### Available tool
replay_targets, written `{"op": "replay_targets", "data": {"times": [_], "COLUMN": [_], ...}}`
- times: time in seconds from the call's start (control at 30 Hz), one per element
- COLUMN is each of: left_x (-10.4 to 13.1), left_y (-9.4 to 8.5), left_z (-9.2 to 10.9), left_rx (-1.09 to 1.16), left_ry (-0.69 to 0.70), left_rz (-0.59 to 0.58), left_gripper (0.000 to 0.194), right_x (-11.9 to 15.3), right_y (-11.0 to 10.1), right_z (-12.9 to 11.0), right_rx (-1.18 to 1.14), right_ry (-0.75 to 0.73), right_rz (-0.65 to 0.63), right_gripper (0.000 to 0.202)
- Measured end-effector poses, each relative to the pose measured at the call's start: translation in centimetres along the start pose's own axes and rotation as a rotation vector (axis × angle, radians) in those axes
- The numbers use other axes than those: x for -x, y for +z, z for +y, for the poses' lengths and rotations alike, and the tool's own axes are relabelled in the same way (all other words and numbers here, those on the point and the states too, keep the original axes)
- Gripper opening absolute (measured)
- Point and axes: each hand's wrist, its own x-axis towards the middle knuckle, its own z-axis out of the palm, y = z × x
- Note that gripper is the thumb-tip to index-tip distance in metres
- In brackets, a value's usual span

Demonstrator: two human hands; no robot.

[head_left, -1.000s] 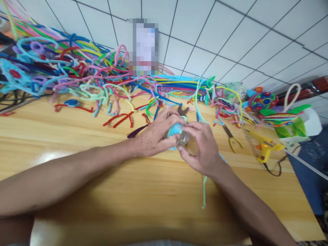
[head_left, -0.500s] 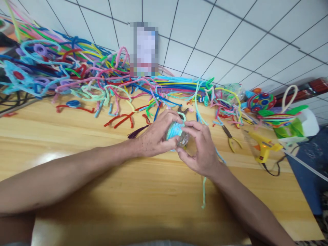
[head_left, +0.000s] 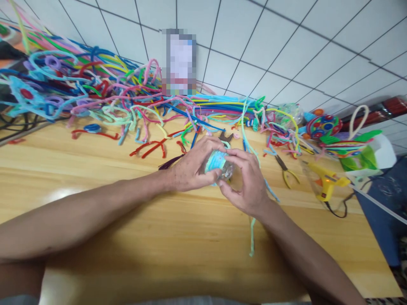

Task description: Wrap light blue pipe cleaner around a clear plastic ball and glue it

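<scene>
Above the wooden table (head_left: 152, 237), a rounded clear object (head_left: 216, 161) partly wrapped in light blue and green pipe cleaner is held between both hands. My left hand (head_left: 193, 167) is closed round its left side, thumb along the bottom. On the right side, the fingers and thumb of my right hand (head_left: 246, 180) grip its edge. A pale green pipe cleaner (head_left: 252, 239) hangs or lies below my right hand. Just behind the object are the jaws of dark pliers (head_left: 226, 136). A dark purple tassel (head_left: 171, 162) lies left of my left hand.
Many coloured pipe cleaners (head_left: 111, 84) are heaped along the tiled wall. Yellow-handled pliers (head_left: 288, 173) and a yellow glue gun (head_left: 329, 181) with a black cord lie at the right. Red pipe cleaner pieces (head_left: 152, 146) lie at left centre. A colourful ball (head_left: 324, 126) stands back right.
The held object has barely shifted, and both hands keep their grip on it. My left forearm has moved slightly up.
</scene>
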Motion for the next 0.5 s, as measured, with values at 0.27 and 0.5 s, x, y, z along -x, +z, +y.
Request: {"op": "replay_targets", "data": {"times": [0.27, 0.5], "left_x": [-0.19, -0.07], "left_y": [0.09, 0.43], "left_z": [0.26, -0.12], "left_rx": [-0.033, -0.027], "left_ry": [-0.011, -0.003], "left_rz": [-0.006, 0.014], "left_gripper": [0.039, 0.042], "right_x": [0.20, 0.09], "right_y": [0.21, 0.26], "right_z": [0.19, 0.22], "right_rx": [-0.013, 0.005], "right_ry": [0.009, -0.029], "right_rz": [0.012, 0.027], "right_gripper": [0.063, 0.057]}}
